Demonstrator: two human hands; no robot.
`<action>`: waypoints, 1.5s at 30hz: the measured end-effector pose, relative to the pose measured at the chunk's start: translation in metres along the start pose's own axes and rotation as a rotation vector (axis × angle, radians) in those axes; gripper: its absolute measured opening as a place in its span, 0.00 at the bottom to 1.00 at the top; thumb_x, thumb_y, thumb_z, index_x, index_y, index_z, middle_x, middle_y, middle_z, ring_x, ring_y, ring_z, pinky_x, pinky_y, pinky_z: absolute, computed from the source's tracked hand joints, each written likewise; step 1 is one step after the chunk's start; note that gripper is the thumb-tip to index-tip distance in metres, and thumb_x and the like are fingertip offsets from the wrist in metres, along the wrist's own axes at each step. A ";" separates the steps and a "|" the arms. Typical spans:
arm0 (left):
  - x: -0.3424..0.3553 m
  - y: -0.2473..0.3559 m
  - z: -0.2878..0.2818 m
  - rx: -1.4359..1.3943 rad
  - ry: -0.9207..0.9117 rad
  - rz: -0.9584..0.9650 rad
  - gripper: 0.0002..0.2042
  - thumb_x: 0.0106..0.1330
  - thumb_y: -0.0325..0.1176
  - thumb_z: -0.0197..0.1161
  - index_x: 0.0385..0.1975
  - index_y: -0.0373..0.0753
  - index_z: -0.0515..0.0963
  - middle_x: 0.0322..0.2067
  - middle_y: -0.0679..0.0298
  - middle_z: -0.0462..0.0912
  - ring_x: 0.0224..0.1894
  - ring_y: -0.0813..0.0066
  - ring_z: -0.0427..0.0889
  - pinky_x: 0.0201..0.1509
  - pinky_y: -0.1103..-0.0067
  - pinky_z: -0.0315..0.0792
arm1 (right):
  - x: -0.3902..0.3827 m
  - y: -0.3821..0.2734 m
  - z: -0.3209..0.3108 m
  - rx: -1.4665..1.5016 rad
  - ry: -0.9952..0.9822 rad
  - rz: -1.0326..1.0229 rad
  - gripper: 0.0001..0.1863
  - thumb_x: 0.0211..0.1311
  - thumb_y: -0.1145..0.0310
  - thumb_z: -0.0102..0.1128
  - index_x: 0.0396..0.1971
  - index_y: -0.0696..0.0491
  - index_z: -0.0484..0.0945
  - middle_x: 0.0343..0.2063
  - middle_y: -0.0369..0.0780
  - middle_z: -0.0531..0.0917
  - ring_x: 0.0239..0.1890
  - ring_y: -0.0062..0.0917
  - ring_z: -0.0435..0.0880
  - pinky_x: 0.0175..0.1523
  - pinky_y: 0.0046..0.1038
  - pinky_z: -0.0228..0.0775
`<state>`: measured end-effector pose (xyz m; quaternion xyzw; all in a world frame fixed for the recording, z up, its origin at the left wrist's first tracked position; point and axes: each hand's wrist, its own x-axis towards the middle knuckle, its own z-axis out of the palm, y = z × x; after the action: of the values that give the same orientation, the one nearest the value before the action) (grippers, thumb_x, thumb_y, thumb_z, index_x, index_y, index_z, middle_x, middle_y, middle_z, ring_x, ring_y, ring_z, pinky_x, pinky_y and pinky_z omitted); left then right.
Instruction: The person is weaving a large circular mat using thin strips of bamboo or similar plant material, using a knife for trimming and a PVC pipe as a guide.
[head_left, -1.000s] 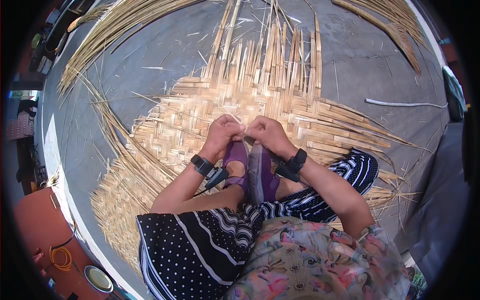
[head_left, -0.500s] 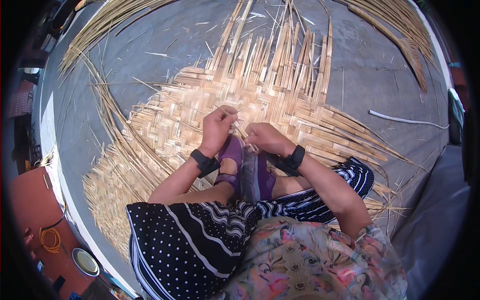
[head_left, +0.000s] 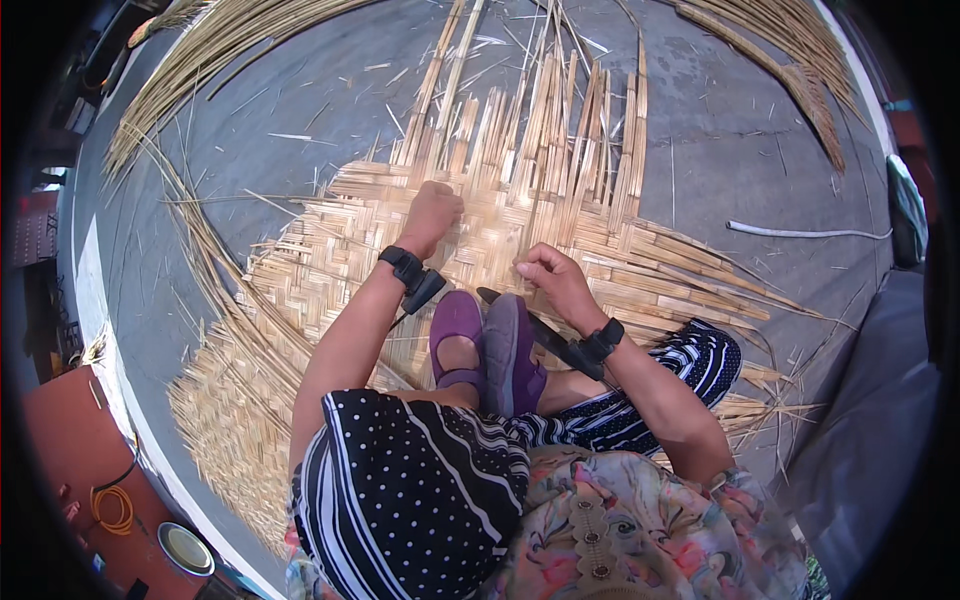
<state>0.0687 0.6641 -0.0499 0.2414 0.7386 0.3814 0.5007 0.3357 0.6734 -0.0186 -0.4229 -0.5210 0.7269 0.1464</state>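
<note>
A large mat (head_left: 385, 235) of pale, flat reed strips in a slanting weave lies in front of me and to my left. My left hand (head_left: 432, 218) is over its middle, fingers curled closed; whatever they grip is hidden. My right hand (head_left: 562, 286) is nearer and to the right, just beyond my shoes, thumb and forefinger pinched low over the weave. What sits in that pinch is too small to make out. Unwoven strip ends (head_left: 560, 130) fan out from the mat's far edge, and more strip ends (head_left: 690, 260) spread to the right.
My purple shoes (head_left: 458, 335) rest at the mat's near edge. Loose reed stalks (head_left: 205, 215) lie across its left part. Reed bundles (head_left: 215, 60) lie at far left and far right. A white tube (head_left: 800, 233) and scattered slivers are on the grey floor (head_left: 720, 170).
My hands were close together above my shoes with a pale strip between them. Now they are apart: the left has moved forward and slightly left, the right a little to the right.
</note>
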 end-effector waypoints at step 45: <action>-0.090 -0.087 -0.078 -0.340 0.107 0.011 0.11 0.70 0.19 0.47 0.48 0.32 0.74 0.43 0.57 0.82 0.41 0.75 0.81 0.46 0.80 0.77 | 0.156 -0.048 0.052 -1.039 0.002 -0.486 0.12 0.51 0.70 0.67 0.35 0.53 0.76 0.32 0.42 0.79 0.41 0.42 0.76 0.47 0.41 0.70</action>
<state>0.0330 0.5209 -0.0535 0.1364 0.6877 0.5159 0.4922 0.1911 0.7618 -0.0428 -0.3080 -0.8919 0.3206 0.0825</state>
